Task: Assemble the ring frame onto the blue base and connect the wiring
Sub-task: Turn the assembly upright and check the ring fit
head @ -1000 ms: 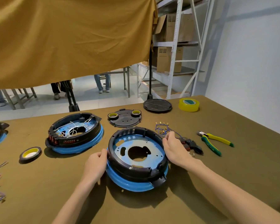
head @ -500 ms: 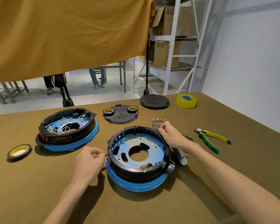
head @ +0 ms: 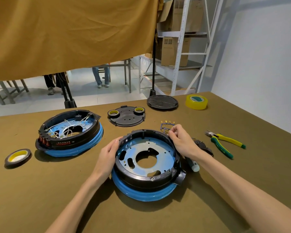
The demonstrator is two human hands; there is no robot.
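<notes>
Sitting mid-table, black ring (head: pixel 146 179) atop blue base (head: pixel 141 193); your left hand (head: pixel 107 153) grips its rim, right hand (head: pixel 181 140) pinches blue wires (head: pixel 165 128). Bare cloth near you; pliers (head: pixel 223 143) to the right.

Two round blue bases topped by black plastic ring frames are counted: a bare one (head: pixel 146 167) and a wired one (head: pixel 71 132). Two flat black discs are seen, a tabbed plate (head: pixel 126 117) and a plain round lid (head: pixel 162 102). Four tape rolls are counted: one clear yellow (head: pixel 196 102), one dark-rimmed on the table (head: pixel 18 157), and two small ones (head: pixel 113 113) (head: pixel 139 110) on the tabbed plate. One pair of green-and-yellow pliers (head: pixel 223 144) is present. Two bare hands (head: pixel 107 155) (head: pixel 181 140) are visible.
</notes>
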